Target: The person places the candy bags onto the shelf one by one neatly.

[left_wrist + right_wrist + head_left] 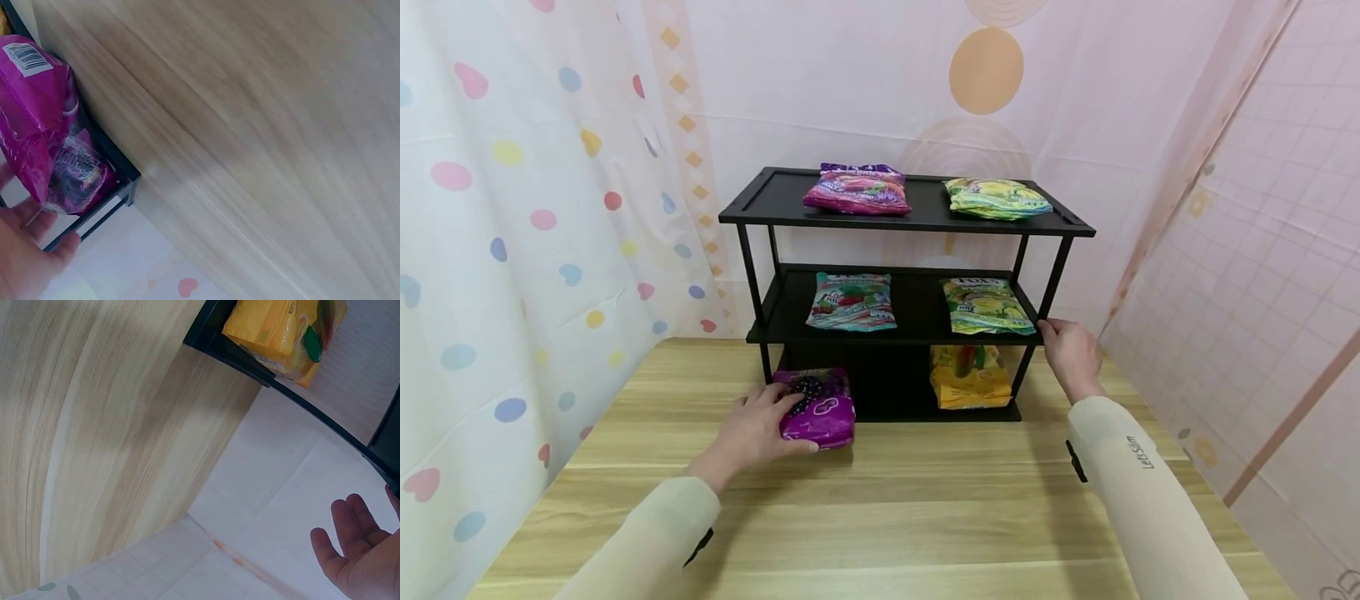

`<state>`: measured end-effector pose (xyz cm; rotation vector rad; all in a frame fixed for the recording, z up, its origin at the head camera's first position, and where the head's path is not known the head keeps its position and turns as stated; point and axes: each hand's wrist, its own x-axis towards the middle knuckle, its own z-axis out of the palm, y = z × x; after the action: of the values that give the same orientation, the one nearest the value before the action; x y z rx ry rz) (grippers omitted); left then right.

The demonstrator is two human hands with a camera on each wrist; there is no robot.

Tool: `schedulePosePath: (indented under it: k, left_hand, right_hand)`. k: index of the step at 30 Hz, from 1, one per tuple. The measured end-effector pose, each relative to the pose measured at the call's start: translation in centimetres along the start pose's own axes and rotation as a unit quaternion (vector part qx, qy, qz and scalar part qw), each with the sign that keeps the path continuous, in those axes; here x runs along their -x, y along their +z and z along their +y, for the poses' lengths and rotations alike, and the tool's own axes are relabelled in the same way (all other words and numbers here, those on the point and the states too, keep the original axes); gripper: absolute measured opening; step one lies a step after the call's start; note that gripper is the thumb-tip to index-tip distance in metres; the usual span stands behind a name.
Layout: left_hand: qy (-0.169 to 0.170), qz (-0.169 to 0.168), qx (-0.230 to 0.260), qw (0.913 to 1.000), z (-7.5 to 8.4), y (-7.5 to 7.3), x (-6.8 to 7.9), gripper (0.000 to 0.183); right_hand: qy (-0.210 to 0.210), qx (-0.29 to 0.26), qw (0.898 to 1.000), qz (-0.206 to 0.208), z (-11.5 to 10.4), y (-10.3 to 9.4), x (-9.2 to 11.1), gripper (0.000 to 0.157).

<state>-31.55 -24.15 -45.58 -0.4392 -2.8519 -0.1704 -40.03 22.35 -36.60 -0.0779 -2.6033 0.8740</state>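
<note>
On the left, a purple candy bag lies on the bottom shelf of a black three-tier rack, its near end jutting past the front edge. My left hand is at its left side, thumb by the near end and the other fingers spread along the side. Those fingers look loosely extended in the left wrist view, close by the bag. At the rack's right, my right hand pinches the middle shelf's front corner. In the right wrist view, three of that hand's fingers stretch out free of the frame.
The top shelf carries a pink-purple bag and a yellow-green bag. A teal bag and another yellow-green bag lie on the middle shelf. A yellow bag sits at bottom right. Curtains surround the wooden table.
</note>
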Motion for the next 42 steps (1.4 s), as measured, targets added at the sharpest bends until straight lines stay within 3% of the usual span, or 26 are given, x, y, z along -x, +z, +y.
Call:
schedulePosePath:
  k: [4,10,17,24,28,34,38,42]
  left_hand:
    - [0.016,-0.019,0.001,0.9997,0.0,-0.2,0.1,0.092]
    - [0.037,0.013,-0.006,0.9992,0.2,-0.5,0.2,0.077]
    - [0.023,0.028,-0.011,0.9993,0.8,-0.5,-0.2,0.069]
    - [0.013,0.046,-0.058,0.9972,1.4,-0.4,-1.0,0.052]
    - [0.014,0.047,-0.061,0.9969,1.3,-0.3,-1.2,0.048]
    - [0.062,0.081,-0.060,0.9929,1.0,-0.3,-1.1,0.034]
    - [0.099,0.121,-0.058,0.9859,1.1,-0.2,-1.2,0.021]
    - [0.116,0.147,-0.069,0.9799,1.4,0.1,-1.4,0.013]
  right_hand:
    - [0.004,0.000,1.000,0.003,0.0,0.0,0.0,0.040]
    - [0.004,-0.002,1.000,0.005,-0.1,0.0,0.1,0.040]
    - [0.009,-0.005,1.000,0.003,-0.1,-0.1,0.0,0.041]
    - [0.004,-0.007,1.000,-0.003,0.0,-0.1,0.0,0.042]
    - [0.006,-0.009,1.000,-0.005,0.1,0.0,0.0,0.044]
    - [0.001,-0.012,1.000,0.000,0.0,-0.1,-0.1,0.043]
    - [0.001,-0.011,1.000,-0.001,0.0,0.0,0.0,0.043]
    - [0.000,-0.012,1.000,-0.002,0.1,0.0,0.1,0.043]
